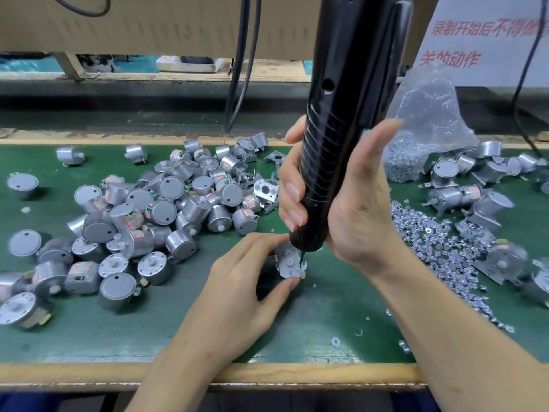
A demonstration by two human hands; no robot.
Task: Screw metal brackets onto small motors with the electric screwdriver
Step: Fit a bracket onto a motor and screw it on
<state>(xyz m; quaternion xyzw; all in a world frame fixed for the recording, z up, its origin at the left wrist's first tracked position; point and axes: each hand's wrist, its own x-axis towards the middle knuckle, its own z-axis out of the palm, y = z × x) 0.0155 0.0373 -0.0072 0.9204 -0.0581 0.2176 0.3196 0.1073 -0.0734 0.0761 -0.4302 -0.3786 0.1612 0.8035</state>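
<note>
You are gripping the electric screwdriver (332, 144) in your right hand (350, 203): the four fingers are curling round the ribbed lower barrel and the thumb is lying straight up along its opposite side. The tool is standing nearly upright directly over the motor (286, 263), which is resting on the green mat (118, 328). The bit (302, 258) is pressing down at the right edge of the bracket (292, 270) that is sitting on the motor's top face; the contact point is blurring, so no screw is making itself out there. Your left hand (237, 286) is pinching the motor, the thumb bearing on its near side and the forefinger reaching round its far side; the other fingers are hiding behind the hand. Left of the motor and beyond it, a pile of bare motors (154, 209) is lying in a heap. Just beyond the motor, loose brackets (266, 190) are showing behind your right fingers. Right of the motor, loose screws (439, 242) are spreading across the mat, with bracketed motors (463, 194) lying farther right. Beyond the motor to the right, a clear plastic bag of screws (427, 129) is slumping on the mat. Nearer to you than the motor, a single washer (335, 341) is lying flat.
</note>
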